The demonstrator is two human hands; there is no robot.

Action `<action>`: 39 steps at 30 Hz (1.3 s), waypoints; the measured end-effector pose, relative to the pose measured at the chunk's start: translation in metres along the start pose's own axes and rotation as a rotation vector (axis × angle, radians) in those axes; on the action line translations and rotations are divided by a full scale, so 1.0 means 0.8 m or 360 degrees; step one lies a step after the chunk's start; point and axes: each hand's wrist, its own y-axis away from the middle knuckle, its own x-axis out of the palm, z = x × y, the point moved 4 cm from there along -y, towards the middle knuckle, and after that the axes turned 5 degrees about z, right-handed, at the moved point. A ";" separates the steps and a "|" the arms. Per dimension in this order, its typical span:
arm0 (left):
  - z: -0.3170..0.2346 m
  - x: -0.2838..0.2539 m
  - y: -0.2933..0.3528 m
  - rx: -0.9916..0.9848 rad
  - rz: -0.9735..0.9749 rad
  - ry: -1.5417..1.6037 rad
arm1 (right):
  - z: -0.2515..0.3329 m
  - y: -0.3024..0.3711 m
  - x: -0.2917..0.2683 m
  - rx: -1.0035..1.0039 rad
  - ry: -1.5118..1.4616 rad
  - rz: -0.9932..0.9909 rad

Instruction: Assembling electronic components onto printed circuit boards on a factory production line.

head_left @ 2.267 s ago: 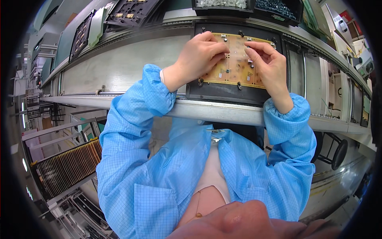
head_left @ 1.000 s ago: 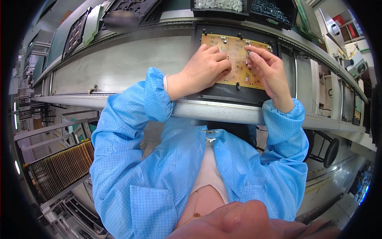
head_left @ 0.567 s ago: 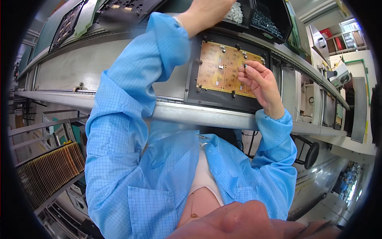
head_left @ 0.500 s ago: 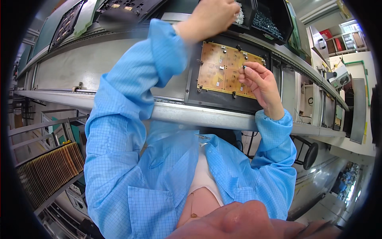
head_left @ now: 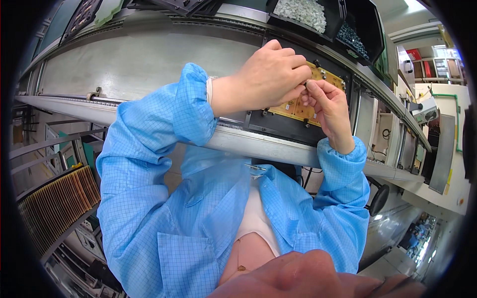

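Note:
My left hand (head_left: 274, 73) is closed over the left part of a yellow-brown circuit board (head_left: 332, 78), fingers bent in beside my right fingertips. Whatever it may hold is hidden. My right hand (head_left: 330, 110) pinches a small dark component (head_left: 306, 85) between thumb and forefinger, just above the board. Whether the two hands touch is hard to make out. The board lies in a black carrier (head_left: 278, 122) with dark clips around its edges. Much of it is covered by my hands.
Behind the carrier stand a black bin (head_left: 272, 19) of white connectors (head_left: 300, 14) and another with blue-grey parts (head_left: 353, 40). A metal rail (head_left: 258, 142) runs along the near edge. A rack of upright boards (head_left: 59, 208) stands low on the left.
My left hand has come back from the bins, down and toward my right hand. My right hand stays over the board with the dark component. The view has shifted slightly.

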 end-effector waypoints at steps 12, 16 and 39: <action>-0.008 -0.004 0.010 -0.0020 -0.0070 0.0013 | 0.008 0.005 0.003 -0.0031 0.0314 0.0038; -0.007 0.000 0.013 -0.0064 -0.0044 0.0209 | 0.003 0.009 0.004 0.0022 0.0315 0.0052; 0.036 0.014 0.019 -0.0396 -0.0061 0.0516 | 0.001 0.016 -0.007 -0.0515 0.1872 -0.0231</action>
